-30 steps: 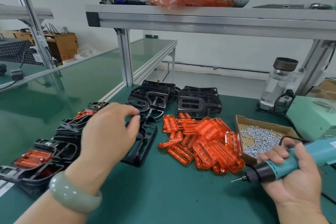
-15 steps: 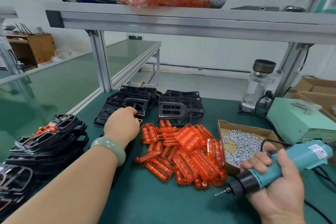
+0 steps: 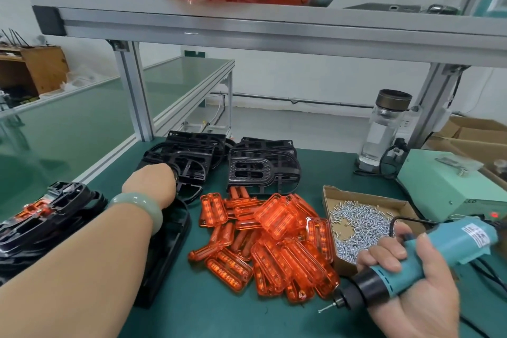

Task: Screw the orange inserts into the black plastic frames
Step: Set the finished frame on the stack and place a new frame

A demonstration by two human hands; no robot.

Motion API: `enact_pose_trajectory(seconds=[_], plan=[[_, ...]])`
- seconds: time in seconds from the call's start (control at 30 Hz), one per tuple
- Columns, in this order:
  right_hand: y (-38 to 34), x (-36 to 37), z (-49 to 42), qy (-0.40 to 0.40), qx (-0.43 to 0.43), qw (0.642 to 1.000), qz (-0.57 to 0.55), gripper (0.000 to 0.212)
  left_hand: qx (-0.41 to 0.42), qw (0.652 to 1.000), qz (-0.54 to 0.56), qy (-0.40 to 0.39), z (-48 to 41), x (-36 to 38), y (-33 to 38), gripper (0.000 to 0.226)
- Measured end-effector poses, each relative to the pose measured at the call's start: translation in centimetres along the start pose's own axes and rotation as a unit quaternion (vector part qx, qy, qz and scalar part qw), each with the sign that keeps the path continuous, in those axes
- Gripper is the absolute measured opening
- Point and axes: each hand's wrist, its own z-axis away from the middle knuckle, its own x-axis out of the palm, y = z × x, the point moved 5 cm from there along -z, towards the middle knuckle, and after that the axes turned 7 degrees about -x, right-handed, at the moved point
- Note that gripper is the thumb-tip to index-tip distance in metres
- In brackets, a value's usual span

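Right of the heap of orange inserts (image 3: 274, 241), the right hand (image 3: 411, 291) wraps round a teal electric screwdriver (image 3: 428, 255). The tool lies crosswise, its bit pointing left past the heap's near edge. The oblong inserts lie jumbled on the counter (image 3: 219, 310), between both hands. Left of the heap, a black frame (image 3: 170, 250) runs near-to-far under the left forearm. Beyond it, the left hand (image 3: 149, 186) meets the stacked black frames (image 3: 192, 162); its fingers are hidden, so I cannot tell its grip.

Legible marking: one. The letters "LED" are printed on the front face of the pale green control box (image 3: 450, 195), left of its red lamp (image 3: 494, 214). The white label (image 3: 476, 231) on the electric screwdriver (image 3: 439, 250) carries print too small to read. The green wall sign (image 3: 195, 53) is illegible.
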Motion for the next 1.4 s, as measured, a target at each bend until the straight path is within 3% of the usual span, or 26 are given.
enact_pose_trajectory(seconds=[0.07, 0.17, 0.43, 0.5, 0.63, 0.73, 0.8, 0.93, 1.07, 1.2, 1.4], plan=[[0.0, 0.0, 0.0, -0.001, 0.000, 1.000, -0.001, 0.064, -0.001, 0.999, 0.033, -0.031, -0.3, -0.2, 0.0, 0.011], [0.0, -0.1, 0.0, 0.001, 0.000, 1.000, -0.006, 0.065, 0.008, 0.998, 0.031, -0.053, -0.7, -0.1, 0.1, 0.028], [-0.1, -0.1, 0.0, 0.009, 0.000, 1.000, -0.008, 0.065, -0.035, 0.989, 0.136, 0.046, -0.5, -0.1, -0.1, 0.031], [-0.1, -0.1, 0.0, 0.006, 0.000, 1.000, -0.007, 0.064, -0.039, 0.973, 0.212, 0.087, 0.0, -0.8, -0.3, 0.030], [-0.2, 0.2, 0.0, 0.001, -0.004, 1.000, -0.004, 0.063, -0.033, 0.907, 0.390, 0.156, 2.0, -2.9, -0.5, 0.024], [-0.2, 0.2, 0.0, 0.001, -0.005, 1.000, -0.002, 0.059, 0.000, 0.877, 0.448, 0.172, 4.2, -4.5, -0.2, 0.018], [-0.4, 0.0, 0.0, 0.007, -0.009, 1.000, -0.001, 0.053, 0.035, 0.881, 0.437, 0.180, 5.9, -5.4, 0.1, 0.010], [-0.5, -0.2, 0.0, 0.012, -0.018, 1.000, -0.008, 0.034, 0.091, 0.913, 0.362, 0.164, 9.5, -6.1, 0.8, 0.021], [-0.8, -0.2, 0.1, 0.012, -0.021, 1.000, -0.012, 0.041, 0.118, 0.930, 0.310, 0.161, 13.5, -6.5, 1.2, 0.013], [-1.1, -0.7, 0.2, 0.033, -0.030, 0.999, -0.021, 0.015, 0.158, 0.948, 0.220, 0.166, 18.2, -6.3, 1.4, 0.032], [-1.5, -1.1, 0.5, 0.049, -0.032, 0.998, -0.034, 0.013, 0.189, 0.976, 0.046, 0.099, 23.5, -4.8, 3.2, 0.040]])
